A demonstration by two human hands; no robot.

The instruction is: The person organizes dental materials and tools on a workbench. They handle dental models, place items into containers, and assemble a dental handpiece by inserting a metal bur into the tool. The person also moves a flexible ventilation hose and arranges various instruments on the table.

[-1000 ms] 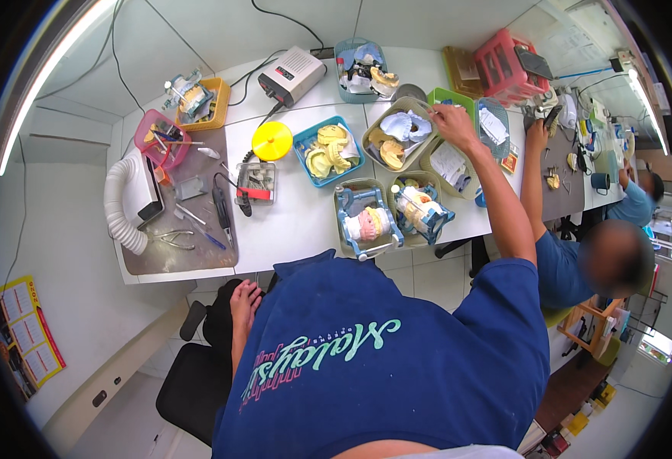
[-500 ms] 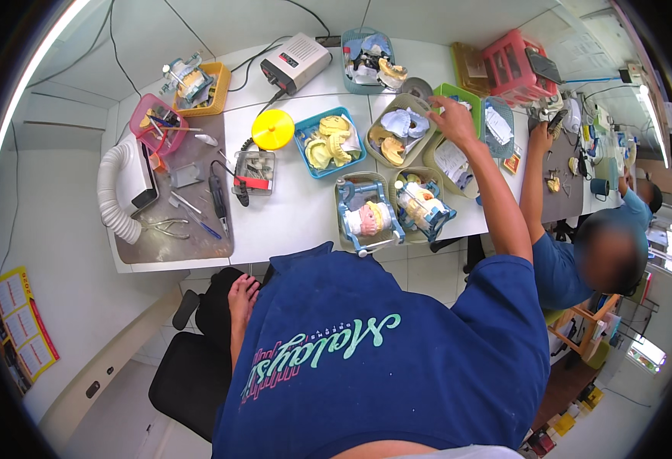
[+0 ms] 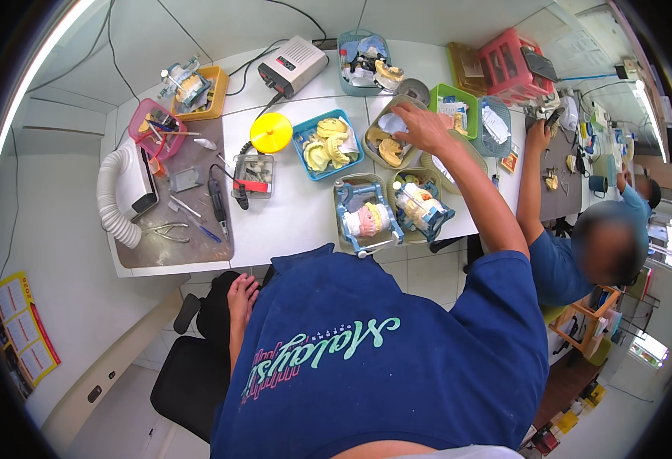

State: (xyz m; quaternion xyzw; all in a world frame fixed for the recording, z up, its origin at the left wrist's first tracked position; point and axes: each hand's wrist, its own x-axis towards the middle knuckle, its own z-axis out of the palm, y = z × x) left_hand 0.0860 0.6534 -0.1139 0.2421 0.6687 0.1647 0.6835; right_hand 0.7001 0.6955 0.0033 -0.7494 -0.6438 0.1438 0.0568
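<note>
My right hand [image 3: 422, 128] reaches over an olive-grey basket [image 3: 372, 153] on the table, fingers apart and bent down at a pale blue dental piece [image 3: 389, 122]. It hides part of that piece, and I cannot tell whether the fingertips touch it. A tan dental cast [image 3: 390, 151] lies beside it in the same basket. Low at my side, my left hand [image 3: 243, 296] rests near the black trouser leg with nothing in it, its fingers loosely stretched. Nearer to me, two blue articulators [image 3: 366, 218] with mounted casts stand in baskets.
Yellowish casts fill a blue basket [image 3: 321, 174]. Around stand a green basket [image 3: 453, 92], a grey control box [image 3: 293, 65], a yellow disc [image 3: 272, 132] and a white suction hose [image 3: 111, 191]. A handpiece [image 3: 219, 206] lies left. At right, a co-worker's arm [image 3: 531, 180] reaches to the bench.
My right hand has moved left, from above the green basket's edge to over the olive-grey basket, covering part of the blue pieces. The left hand has stayed in place.
</note>
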